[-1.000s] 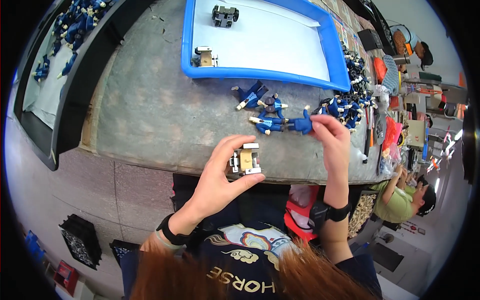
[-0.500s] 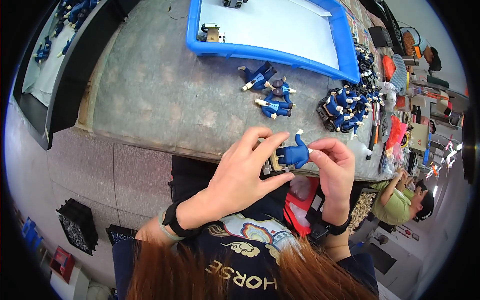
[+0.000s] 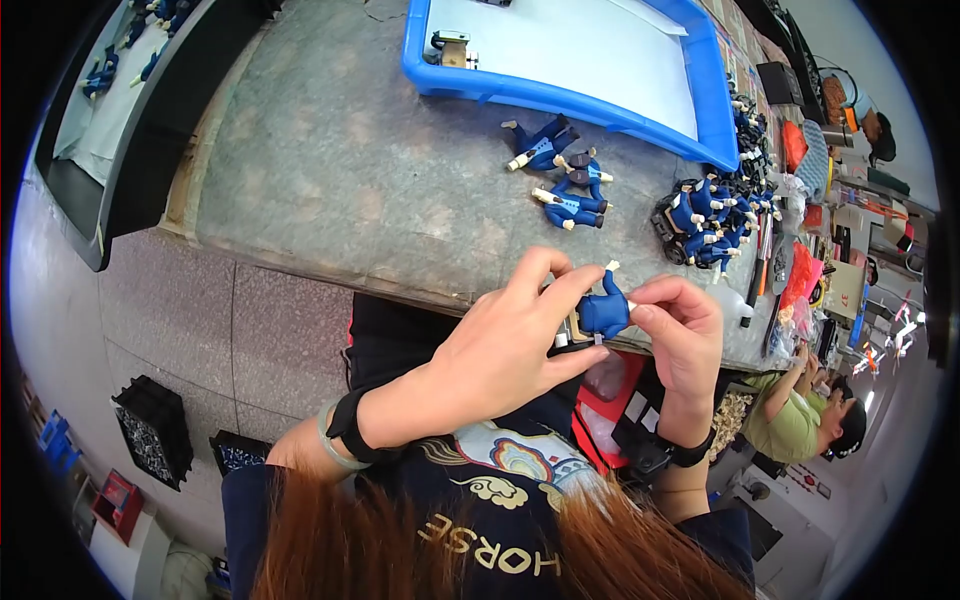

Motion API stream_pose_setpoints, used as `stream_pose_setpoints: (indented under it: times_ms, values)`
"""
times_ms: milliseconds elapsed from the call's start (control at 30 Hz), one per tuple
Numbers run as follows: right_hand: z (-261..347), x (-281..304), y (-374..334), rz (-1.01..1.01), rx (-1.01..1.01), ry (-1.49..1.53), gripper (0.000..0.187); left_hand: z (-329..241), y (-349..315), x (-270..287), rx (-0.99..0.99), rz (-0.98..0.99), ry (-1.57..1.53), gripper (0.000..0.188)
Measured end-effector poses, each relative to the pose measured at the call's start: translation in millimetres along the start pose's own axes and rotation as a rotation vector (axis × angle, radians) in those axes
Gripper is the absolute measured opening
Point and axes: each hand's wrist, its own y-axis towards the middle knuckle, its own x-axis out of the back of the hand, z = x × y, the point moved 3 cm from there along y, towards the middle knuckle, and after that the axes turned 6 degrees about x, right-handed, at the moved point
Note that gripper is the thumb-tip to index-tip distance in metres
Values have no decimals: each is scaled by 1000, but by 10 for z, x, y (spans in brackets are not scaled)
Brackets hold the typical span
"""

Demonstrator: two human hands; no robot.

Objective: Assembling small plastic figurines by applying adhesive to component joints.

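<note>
Over the table's front edge, my left hand (image 3: 510,335) is closed around a small beige and black toy seat base (image 3: 572,336), mostly hidden by my fingers. A toy figure in a blue jacket (image 3: 604,314) lies against that base with its back up, one arm sticking out. The thumb and index finger of my right hand (image 3: 685,335) pinch the figure's pale head end. Beyond my hands, several loose toy figures (image 3: 572,208) in blue suits lie on the table. To their right is a cluster of similar figures (image 3: 705,215) on black wheeled bases.
A blue tray (image 3: 560,97) lined with white stands at the back, a small wheeled toy part (image 3: 453,50) inside. At the left is a black tray (image 3: 150,130) with more figures. Black crates (image 3: 155,435) stand on the floor. A person in green (image 3: 800,415) sits at the right.
The table and trays have shifted slightly in view. Between my hands, the figure has come closer against the seat base, and less of its legs shows. Both hands keep their hold.
</note>
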Motion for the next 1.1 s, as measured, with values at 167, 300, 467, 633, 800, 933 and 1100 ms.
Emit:
stream_pose_setpoints:
  times_ms: [167,300,467,633,800,933,1100]
  values:
    - [27,-8,11,26,-18,-61,10,0,11,-3,-2,33,28,55]
    - [52,-43,36,35,-45,-86,10,10,26,11,28,60,22,54]
    - [11,-52,42,19,-139,-12,11,26,32,22,-49,18,18,50]
    - [-72,-1,43,35,-181,56,10,21,51,33,72,90,16,52]
    - [-69,-20,23,19,-170,91,10,13,65,34,108,99,9,50]
    - [-28,-58,3,16,-121,20,10,17,66,34,95,118,25,48]
    - [-4,-99,-21,11,-102,22,9,4,55,44,78,143,30,48]
